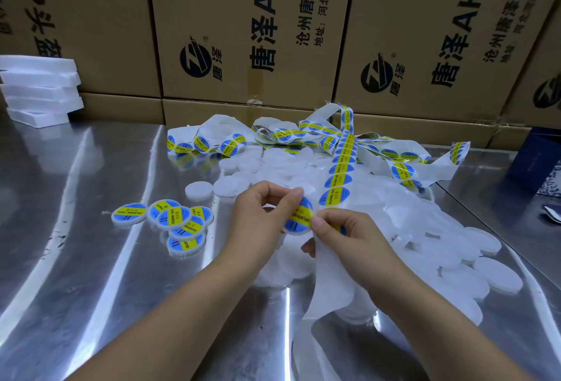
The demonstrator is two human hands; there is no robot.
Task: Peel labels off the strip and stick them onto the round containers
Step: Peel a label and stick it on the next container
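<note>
Left fingers [295, 199] round a labelled container [299, 220], right fingers [322, 222] tight on the label strip [340, 168], plain containers [231, 185] all around

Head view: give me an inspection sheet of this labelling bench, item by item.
surface: shiny steel table, reflective.
job's things: strip of round blue-and-yellow labels looped at the back; plain white round containers heaped centre and right; labelled containers clustered at left.
clutter: spent white backing paper trailing toward the person.
grips: left hand holds a label-topped white container; right hand pinches the strip beside it.
cables: nothing seen.
surroundings: printed cardboard boxes behind; stacked white foam trays far left; dark blue box right.
</note>
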